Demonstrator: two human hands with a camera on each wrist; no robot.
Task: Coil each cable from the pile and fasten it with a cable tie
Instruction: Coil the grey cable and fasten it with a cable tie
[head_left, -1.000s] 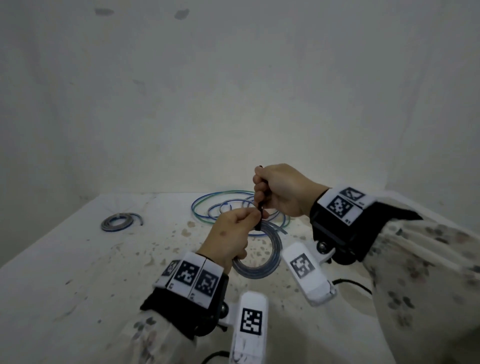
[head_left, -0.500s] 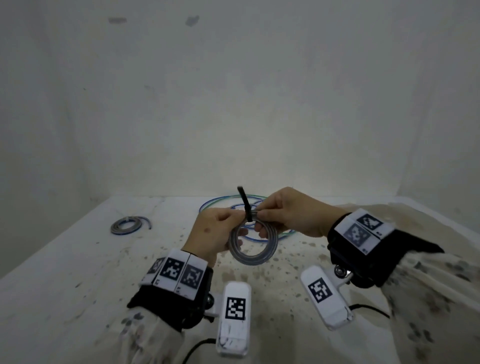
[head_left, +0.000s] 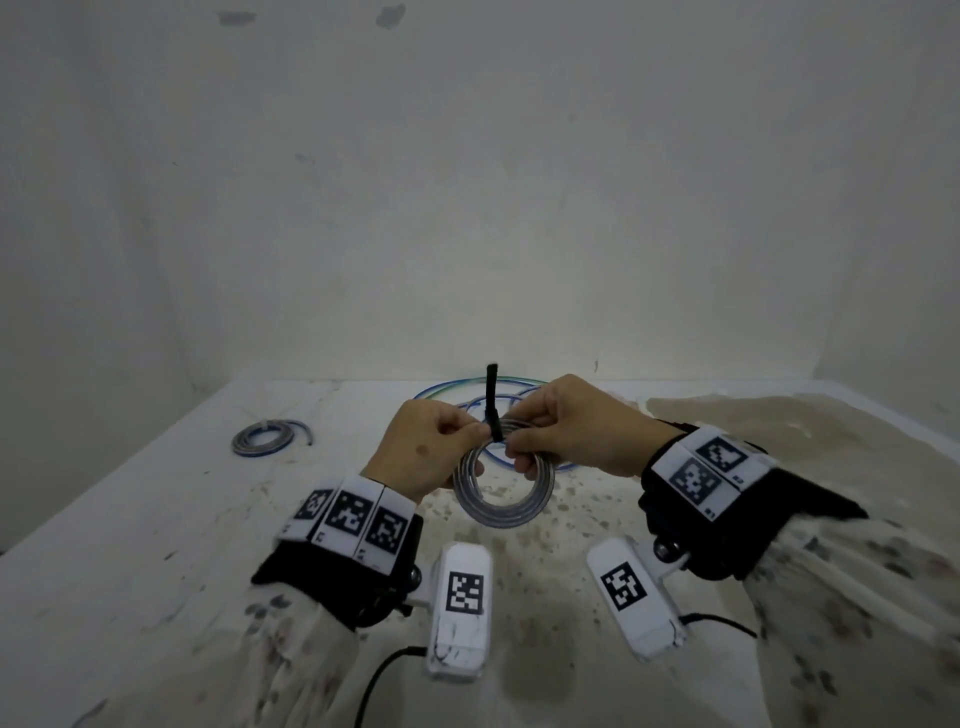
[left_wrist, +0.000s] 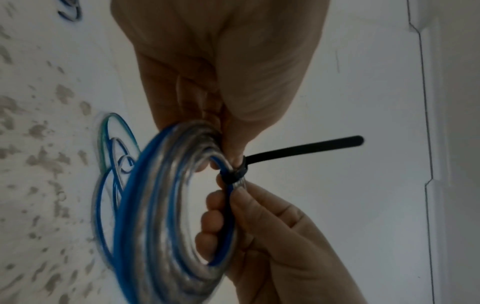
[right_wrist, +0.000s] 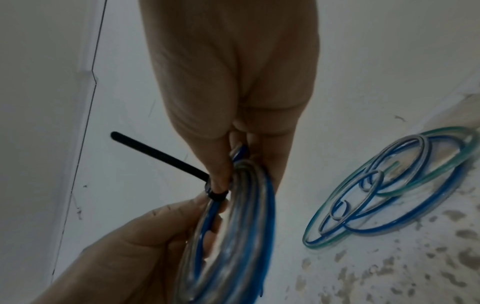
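A coil of clear and blue cable (head_left: 501, 512) hangs upright above the table between both hands. A black cable tie (head_left: 492, 402) wraps the top of the coil, and its free tail points straight up. My left hand (head_left: 436, 441) pinches the coil just left of the tie. My right hand (head_left: 561, 431) pinches it just right of the tie, fingers through the loop. In the left wrist view the tie (left_wrist: 303, 148) sits tight round the coil (left_wrist: 168, 205). In the right wrist view the thumb touches the tie's band (right_wrist: 218, 194).
A loose pile of blue, green and clear cable loops (head_left: 457, 400) lies on the stained white table (head_left: 156, 545) just behind the hands, also in the right wrist view (right_wrist: 389, 195). A small bundled coil (head_left: 267, 441) lies at the far left. White walls close the back and sides.
A second ago my right hand gripped the tie's tail above the coil. It has let the tail go and now pinches the coil beside the tie; the tail stands free.
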